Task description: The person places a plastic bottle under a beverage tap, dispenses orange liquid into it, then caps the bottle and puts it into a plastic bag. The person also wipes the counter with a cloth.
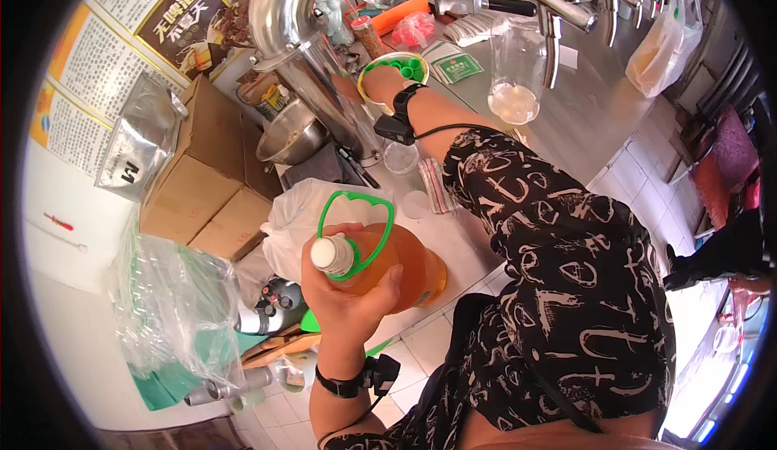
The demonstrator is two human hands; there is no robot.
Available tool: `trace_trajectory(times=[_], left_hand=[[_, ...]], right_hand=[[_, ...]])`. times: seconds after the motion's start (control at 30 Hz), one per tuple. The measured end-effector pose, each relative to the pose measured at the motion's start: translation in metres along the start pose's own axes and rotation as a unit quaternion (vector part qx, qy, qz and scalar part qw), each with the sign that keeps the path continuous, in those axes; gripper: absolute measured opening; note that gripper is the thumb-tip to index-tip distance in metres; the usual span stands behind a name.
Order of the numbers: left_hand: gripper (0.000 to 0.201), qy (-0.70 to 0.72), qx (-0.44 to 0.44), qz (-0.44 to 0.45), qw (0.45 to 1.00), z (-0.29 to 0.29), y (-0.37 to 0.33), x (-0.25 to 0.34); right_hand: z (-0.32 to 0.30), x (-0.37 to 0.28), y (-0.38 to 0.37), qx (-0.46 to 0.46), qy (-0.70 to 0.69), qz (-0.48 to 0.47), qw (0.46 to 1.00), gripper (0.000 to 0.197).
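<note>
My left hand (350, 311) is wrapped round the upper part of a large clear plastic bottle (421, 276) filled with amber liquid. The bottle has a green loop handle (391, 222) at its neck, and its mouth is uncapped, with white foam showing in it. My right arm stretches forward across the counter. At its end, my right hand (380, 86) reaches into a round tub (362, 92) with a yellow rim that holds green bottle caps (411, 67). The fingers of that hand are mostly hidden.
A clear pitcher (515, 65) with foam at its bottom stands on the metal counter (579, 106) beneath a row of taps (550, 13). Left of the thick steel pipe (279, 13) are a metal bowl (293, 133) and cardboard boxes (202, 175). A white plastic bag (665, 45) hangs at right.
</note>
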State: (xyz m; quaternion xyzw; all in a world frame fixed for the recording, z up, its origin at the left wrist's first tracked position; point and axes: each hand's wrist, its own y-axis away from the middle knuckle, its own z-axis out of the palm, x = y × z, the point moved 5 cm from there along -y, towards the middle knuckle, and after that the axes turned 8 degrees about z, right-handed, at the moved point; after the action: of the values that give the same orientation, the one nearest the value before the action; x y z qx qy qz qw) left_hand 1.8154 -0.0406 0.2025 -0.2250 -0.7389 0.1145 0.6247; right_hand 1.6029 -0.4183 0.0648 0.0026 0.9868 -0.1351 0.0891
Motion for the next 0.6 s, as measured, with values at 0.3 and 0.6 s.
trace_trajectory(times=[0.3, 0.6], left_hand=[[0.064, -0.001, 0.015, 0.036, 0.999, -0.001, 0.0, -0.004], [0.061, 0.003, 0.014, 0.064, 0.998, -0.003, 0.004, -0.004]], right_hand=[[-0.028, -0.002, 0.017, 0.084, -0.173, 0.034, 0.981, 0.027], [-0.138, -0.021, 0.157, 0.085, -0.42, 0.004, 0.903, 0.045]])
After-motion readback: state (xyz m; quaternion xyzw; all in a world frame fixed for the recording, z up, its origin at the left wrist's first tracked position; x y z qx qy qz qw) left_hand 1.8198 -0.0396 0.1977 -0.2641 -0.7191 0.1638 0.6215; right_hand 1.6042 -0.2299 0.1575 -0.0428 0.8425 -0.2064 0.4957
